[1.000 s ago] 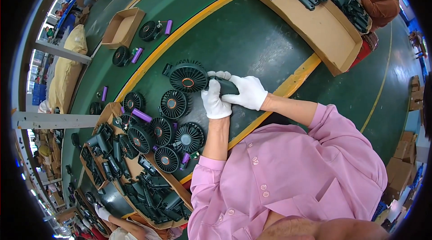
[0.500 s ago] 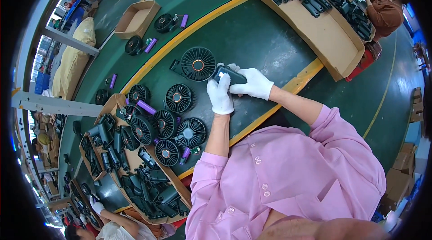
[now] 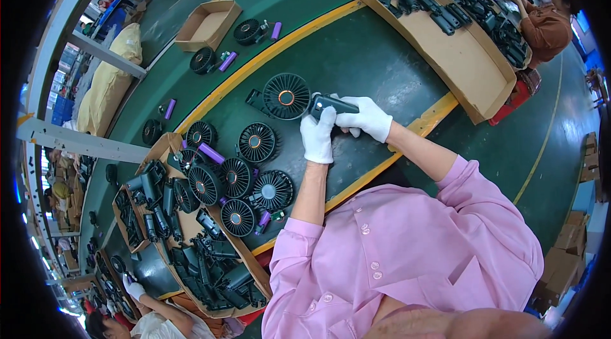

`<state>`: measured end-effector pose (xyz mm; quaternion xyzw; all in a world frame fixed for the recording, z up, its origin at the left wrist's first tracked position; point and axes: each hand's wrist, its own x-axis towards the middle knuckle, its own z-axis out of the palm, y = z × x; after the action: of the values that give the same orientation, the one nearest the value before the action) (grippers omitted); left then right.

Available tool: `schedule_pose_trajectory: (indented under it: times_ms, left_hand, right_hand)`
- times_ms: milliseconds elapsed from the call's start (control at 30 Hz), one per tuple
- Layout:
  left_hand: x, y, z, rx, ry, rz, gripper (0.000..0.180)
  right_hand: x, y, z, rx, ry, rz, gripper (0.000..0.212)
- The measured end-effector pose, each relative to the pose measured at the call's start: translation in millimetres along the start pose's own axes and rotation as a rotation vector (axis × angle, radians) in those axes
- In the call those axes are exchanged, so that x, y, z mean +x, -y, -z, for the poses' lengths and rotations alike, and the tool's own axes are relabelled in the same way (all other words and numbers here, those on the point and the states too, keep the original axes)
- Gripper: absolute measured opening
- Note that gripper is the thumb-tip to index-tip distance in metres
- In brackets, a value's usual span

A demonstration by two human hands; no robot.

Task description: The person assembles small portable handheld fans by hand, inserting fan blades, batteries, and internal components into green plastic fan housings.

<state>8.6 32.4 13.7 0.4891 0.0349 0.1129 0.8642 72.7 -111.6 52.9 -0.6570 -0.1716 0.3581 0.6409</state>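
Between gloved fingers [image 3: 326,117], dark fan [image 3: 287,96]

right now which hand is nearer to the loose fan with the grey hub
Left: the left hand is up and right of the grey-hubbed fan in the picture; the right hand is farther off, past the left hand to the right.

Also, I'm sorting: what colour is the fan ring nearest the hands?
Orange ring, best seen in the head view.
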Motion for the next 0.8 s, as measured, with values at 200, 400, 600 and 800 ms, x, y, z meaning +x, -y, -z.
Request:
schedule_pose_trajectory:
  times_ms: [200, 400, 600, 800]
  left_hand:
    - [1.9, -24.1, -14.9, 1.144, -0.295, -0.132, 0.058]
    - [12.3, -42.1, -6.9, 1.817, -0.438, -0.3, 0.054]
    - [6.3, -18.2, -0.8, 1.682, -0.197, -0.452, 0.033]
    - [8.6, -9.9, -9.8, 1.474, -0.027, -0.487, 0.015]
  right_hand:
    - [20.5, 18.0, 18.7, 0.092, -0.206, 0.155, 0.057]
    - [116.8, 57.7, 59.3, -0.25, -0.458, 0.32, 0.054]
    - [230.8, 61.6, 98.8, -0.944, -0.788, 0.446, 0.048]
    - [282.9, 87.4, 66.0, -1.332, -0.634, 0.471, 0.057]
